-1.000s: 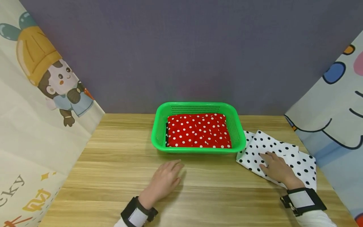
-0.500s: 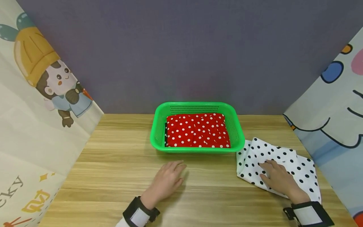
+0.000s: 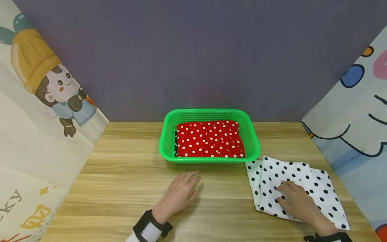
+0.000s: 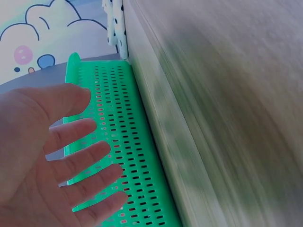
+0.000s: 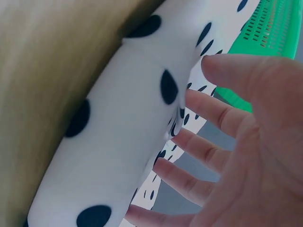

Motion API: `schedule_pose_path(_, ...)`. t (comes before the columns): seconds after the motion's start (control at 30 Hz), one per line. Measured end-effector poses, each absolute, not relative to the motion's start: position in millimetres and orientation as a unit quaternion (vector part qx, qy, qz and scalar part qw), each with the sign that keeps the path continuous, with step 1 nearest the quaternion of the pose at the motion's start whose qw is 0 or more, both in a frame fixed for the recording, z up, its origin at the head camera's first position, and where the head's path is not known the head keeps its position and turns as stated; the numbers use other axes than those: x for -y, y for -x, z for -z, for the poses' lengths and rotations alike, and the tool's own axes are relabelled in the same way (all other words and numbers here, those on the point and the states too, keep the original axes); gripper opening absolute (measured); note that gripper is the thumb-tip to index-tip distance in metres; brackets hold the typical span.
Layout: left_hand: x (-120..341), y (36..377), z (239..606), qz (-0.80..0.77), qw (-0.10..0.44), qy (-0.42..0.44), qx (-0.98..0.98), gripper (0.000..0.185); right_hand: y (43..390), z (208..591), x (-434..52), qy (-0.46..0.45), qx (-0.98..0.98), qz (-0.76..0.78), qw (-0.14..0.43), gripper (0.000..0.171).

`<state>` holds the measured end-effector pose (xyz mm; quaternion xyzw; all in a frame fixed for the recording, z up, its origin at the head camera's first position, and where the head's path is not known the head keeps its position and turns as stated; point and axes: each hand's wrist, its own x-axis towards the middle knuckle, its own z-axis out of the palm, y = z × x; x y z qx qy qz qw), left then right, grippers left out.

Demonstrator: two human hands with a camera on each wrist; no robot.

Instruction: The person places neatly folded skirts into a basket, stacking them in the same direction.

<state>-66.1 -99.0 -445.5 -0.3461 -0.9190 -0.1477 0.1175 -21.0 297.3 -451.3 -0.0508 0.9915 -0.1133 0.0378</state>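
Observation:
A white cloth with black dots (image 3: 287, 171), folded in overlapping layers, lies on the right side of the wooden table. My right hand (image 3: 299, 203) rests on it, fingers spread and fingertips touching the fabric. In the right wrist view the cloth (image 5: 128, 104) rises in a small crease at the fingertips of the right hand (image 5: 227, 137). My left hand (image 3: 178, 193) holds nothing and hovers over the table in front of the green basket (image 3: 163, 144). The left wrist view shows the left hand (image 4: 61, 156) with fingers apart, the perforated basket wall (image 4: 120, 113) beyond it.
Inside the basket lies a folded red cloth with white dots (image 3: 208, 139). A strip of black dotted cloth (image 3: 175, 143) shows at its left. A dark grey panel (image 3: 205, 57) stands behind the wooden table (image 3: 121, 168), and printed curtains hang at both sides.
My right hand has moved toward me, and the white dotted cloth has slid with it, nearer the table's front and away from the basket's side. The left hand has stayed nearly still.

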Motion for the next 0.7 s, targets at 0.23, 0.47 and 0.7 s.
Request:
schedule_pose_path(0.23,92.7,64.0,446.3,0.147,0.134,0.360,0.911,0.045,11.1,452.5,-288.1,0.068,-0.990,0.123,0.018,0.025)
schedule_pose_path(0.47,81.6,59.4,447.1,0.138,0.115,0.373,0.910,0.044,6.1,449.9,-272.2,0.073,-0.989,0.126,0.025,0.025)
schedule_pose_path(0.7,67.2,55.2,447.9,0.120,0.117,0.391,0.905,0.045,3.0,447.4,-256.1,0.094,-0.987,0.127,0.034,0.025)
